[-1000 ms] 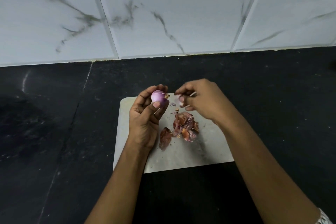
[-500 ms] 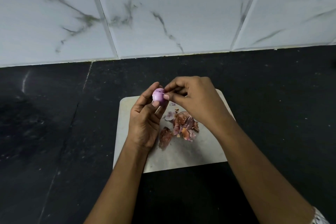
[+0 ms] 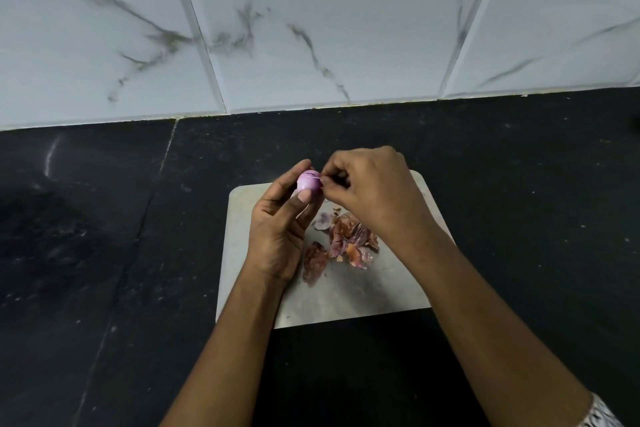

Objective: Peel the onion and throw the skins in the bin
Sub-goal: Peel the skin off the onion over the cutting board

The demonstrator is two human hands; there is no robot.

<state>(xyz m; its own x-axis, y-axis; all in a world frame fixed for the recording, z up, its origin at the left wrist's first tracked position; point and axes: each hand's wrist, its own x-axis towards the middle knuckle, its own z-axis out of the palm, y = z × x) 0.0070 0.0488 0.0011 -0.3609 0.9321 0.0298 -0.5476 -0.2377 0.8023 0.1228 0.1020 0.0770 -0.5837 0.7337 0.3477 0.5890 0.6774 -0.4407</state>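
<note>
A small, mostly peeled pink-purple onion (image 3: 307, 181) is held up in my left hand (image 3: 280, 229), fingers behind it and thumb across its front. My right hand (image 3: 370, 191) has its thumb and forefinger tips pinched at the onion's right side, the other fingers curled. Below both hands lies a pale cutting board (image 3: 346, 295) with a heap of brown and purple onion skins (image 3: 346, 243) near its middle. No bin is in view.
The board sits on a black stone countertop (image 3: 104, 253) that runs back to a white marble-patterned tiled wall (image 3: 311, 28). A dark object shows at the far right edge (image 3: 636, 121).
My right hand, which held a piece of skin away from the onion, dropped it onto the board and came back left to pinch at the onion's side. The left hand turned the onion slightly.
</note>
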